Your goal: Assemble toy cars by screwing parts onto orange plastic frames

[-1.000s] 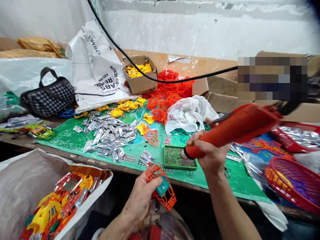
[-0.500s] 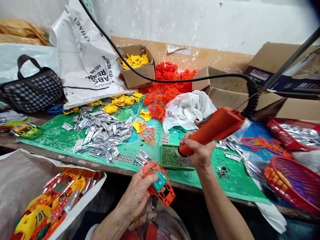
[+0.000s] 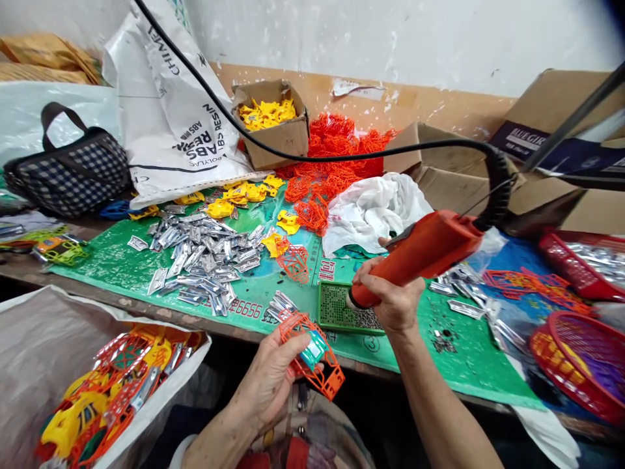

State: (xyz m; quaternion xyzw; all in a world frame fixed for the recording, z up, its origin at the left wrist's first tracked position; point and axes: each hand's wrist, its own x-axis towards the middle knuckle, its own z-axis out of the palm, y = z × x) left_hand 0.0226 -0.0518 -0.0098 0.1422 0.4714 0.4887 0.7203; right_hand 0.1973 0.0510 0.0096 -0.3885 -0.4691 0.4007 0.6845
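My left hand (image 3: 268,371) pinches an orange plastic toy car frame (image 3: 332,383) with a teal block (image 3: 314,350) set in its middle, held just off the table's front edge. Wrapped in my right hand (image 3: 390,293) is a red electric screwdriver (image 3: 430,251), tilted so its nose points down and left. That nose reaches into a green tray (image 3: 333,324) of small screws, some standing in a grid of holes, others heaped at the right. The tool's tip is hidden among the screws. A few silver strips (image 3: 282,303) lie between the frame and the tray.
Many silver strips (image 3: 200,251) pile on the green mat, with yellow parts (image 3: 247,192) behind. Orange frames (image 3: 336,156) heap at the back. An open sack (image 3: 29,352) of assembled pieces stands front left. Red baskets (image 3: 561,365) sit right. A black cable (image 3: 361,156) hangs across.
The view has shifted, with the box at the back right now showing. My right hand has brought the screwdriver slightly left and lower in the tray. The left hand keeps its hold on the frame.
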